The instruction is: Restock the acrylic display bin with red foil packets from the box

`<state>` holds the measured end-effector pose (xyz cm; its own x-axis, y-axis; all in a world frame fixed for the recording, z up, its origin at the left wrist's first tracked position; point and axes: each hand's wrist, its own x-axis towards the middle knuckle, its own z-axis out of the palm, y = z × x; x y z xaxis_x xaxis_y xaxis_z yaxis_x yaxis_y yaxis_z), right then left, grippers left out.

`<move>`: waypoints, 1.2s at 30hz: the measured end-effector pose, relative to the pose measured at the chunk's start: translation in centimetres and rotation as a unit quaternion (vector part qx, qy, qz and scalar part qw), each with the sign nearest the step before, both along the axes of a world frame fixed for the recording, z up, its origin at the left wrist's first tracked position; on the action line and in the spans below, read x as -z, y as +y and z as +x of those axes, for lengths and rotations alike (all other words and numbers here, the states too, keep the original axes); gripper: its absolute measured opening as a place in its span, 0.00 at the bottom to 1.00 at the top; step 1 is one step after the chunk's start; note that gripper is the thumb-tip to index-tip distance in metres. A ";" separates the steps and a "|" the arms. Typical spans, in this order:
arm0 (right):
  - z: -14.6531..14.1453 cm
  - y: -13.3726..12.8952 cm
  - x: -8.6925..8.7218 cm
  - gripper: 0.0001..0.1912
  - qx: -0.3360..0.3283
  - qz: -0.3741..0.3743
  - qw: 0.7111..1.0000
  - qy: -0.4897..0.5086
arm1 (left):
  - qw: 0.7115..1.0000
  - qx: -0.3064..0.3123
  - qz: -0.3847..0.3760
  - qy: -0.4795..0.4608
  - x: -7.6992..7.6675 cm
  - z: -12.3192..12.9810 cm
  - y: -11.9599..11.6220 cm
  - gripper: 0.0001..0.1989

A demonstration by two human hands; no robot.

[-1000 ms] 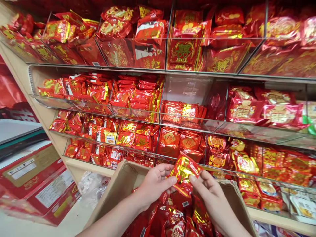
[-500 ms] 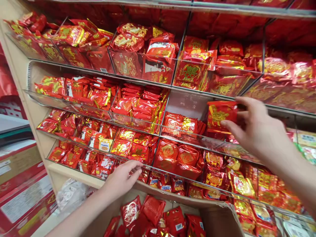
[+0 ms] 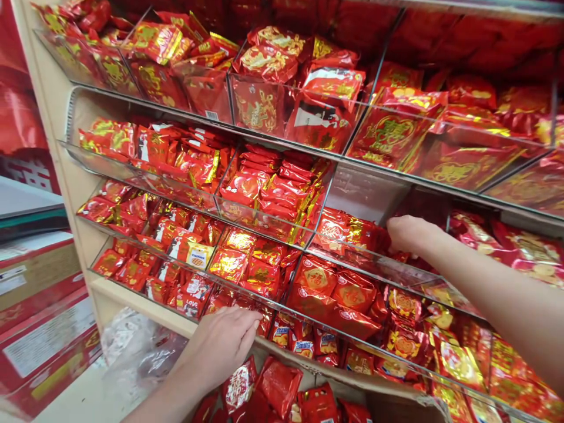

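My right hand (image 3: 409, 235) reaches into a bin on the second shelf down, its fingers mostly hidden in the bin; what it holds, if anything, does not show. Red packets (image 3: 348, 229) lie in that bin just left of it. My left hand (image 3: 231, 338) rests near the front edge of the lowest row, above the cardboard box's rim, fingers together and fingertips not clearly seen. Below it, the open cardboard box (image 3: 396, 405) holds loose red packets (image 3: 279, 385).
Clear shelf fronts and dividers split the tilted rack of red and gold packets. A wooden side panel (image 3: 66, 170) stands at the left, with stacked red cartons (image 3: 48, 346) beyond it. Clear plastic wrap (image 3: 136, 346) lies below the rack.
My right hand has moved left and into the bin; the red packet it held is out of sight. The camera view has shifted, and my left hand's fingers now sit closer together.
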<state>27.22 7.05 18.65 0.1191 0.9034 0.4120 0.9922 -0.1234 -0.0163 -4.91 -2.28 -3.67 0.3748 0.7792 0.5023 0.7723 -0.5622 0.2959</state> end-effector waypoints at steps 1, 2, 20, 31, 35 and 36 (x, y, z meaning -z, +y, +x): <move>0.0 0.2 0.2 0.12 0.028 -0.044 0.998 -0.028 | 1.000 0.001 0.004 0.002 0.1 0.0 0.0 0.13; 0.0 0.2 0.3 0.10 0.053 -0.084 0.993 -0.059 | 1.000 0.003 0.007 0.002 0.1 0.0 -0.1 0.12; -0.5 0.0 0.0 0.20 0.128 -0.223 0.935 -0.243 | 0.999 0.015 0.035 -0.011 0.5 0.1 0.0 0.12; -1.1 -1.5 0.7 0.19 0.131 -0.160 0.960 -0.186 | 0.999 0.002 0.021 0.029 0.7 -0.1 0.1 0.11; -1.2 -2.0 0.6 0.18 0.123 -0.151 0.965 -0.173 | 0.999 -0.001 0.010 0.043 0.6 -0.1 0.1 0.12; -1.3 -2.1 0.6 0.18 0.123 -0.147 0.966 -0.172 | 0.999 -0.001 0.007 0.044 0.6 -0.1 0.1 0.12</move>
<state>25.94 4.96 18.10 0.2474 0.9490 0.1953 0.8723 -0.3059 0.3814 -4.98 -2.22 -4.28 0.4170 0.7728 0.4785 0.7959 -0.5646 0.2183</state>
